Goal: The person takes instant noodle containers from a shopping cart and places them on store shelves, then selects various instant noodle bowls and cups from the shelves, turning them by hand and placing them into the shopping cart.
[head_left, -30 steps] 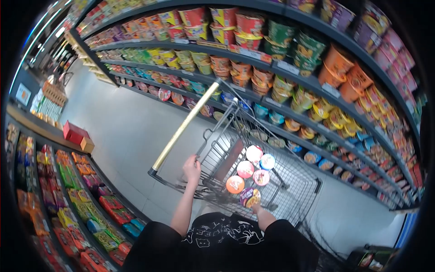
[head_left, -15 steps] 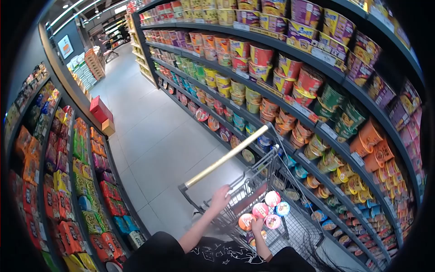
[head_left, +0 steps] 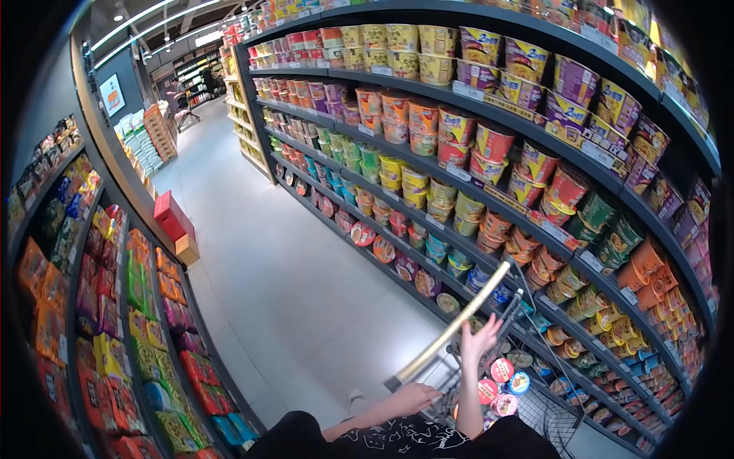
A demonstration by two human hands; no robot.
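Note:
The shopping cart is at the lower right, its pale yellow handle slanting up to the right. My left hand is closed on the cart's frame near the handle's lower end; its fingertips are partly hidden. My right hand is open beside the upper part of the handle, fingers spread and holding nothing. Below and right of it, several round-lidded cups lie in the basket, including a red-lidded cup, a blue-rimmed cup and a pink-rimmed cup. My right forearm covers part of the basket.
A long shelf of stacked instant noodle cups runs along the right, close beside the cart. Shelves of bagged goods line the left. A red box and small cardboard box stand by the left shelf. A person is far down the aisle.
The view has swung up along the aisle, and the cart now appears lower and farther right. My right hand has left the cups and risen beside the handle. My left hand remains at the cart.

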